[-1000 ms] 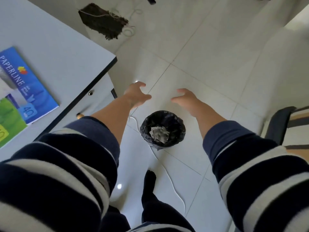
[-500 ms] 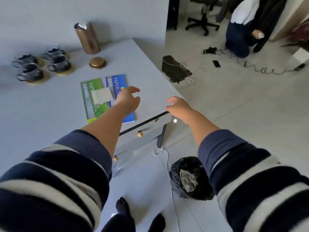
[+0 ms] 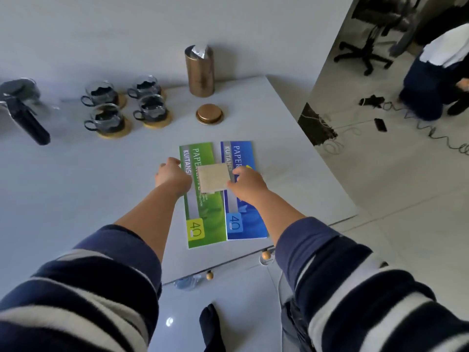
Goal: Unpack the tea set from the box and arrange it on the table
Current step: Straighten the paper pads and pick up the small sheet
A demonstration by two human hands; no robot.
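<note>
Several glass tea cups [image 3: 106, 118] with dark holders stand on round wooden coasters at the back of the white table [image 3: 76, 194]. A glass teapot [image 3: 20, 102] with a black handle sits at the far left. On the green booklet [image 3: 203, 214] and blue booklet [image 3: 241, 219] lies a beige folded square [image 3: 213, 177]. My left hand [image 3: 172, 174] is at its left edge, fingers curled down. My right hand [image 3: 246, 184] touches its right edge; whether it grips is unclear. No box is in view.
A copper canister [image 3: 200, 69] stands at the back, its lid [image 3: 209, 116] lying in front of it. The table's right edge drops to a tiled floor with cables [image 3: 431, 128], a dark mat [image 3: 317, 125], an office chair and a crouching person [image 3: 436, 72]. Drawer knobs [image 3: 266, 254] sit under the front edge.
My view swung up from the floor bin to the table. Both hands moved from the table's front edge to the beige square on the booklets.
</note>
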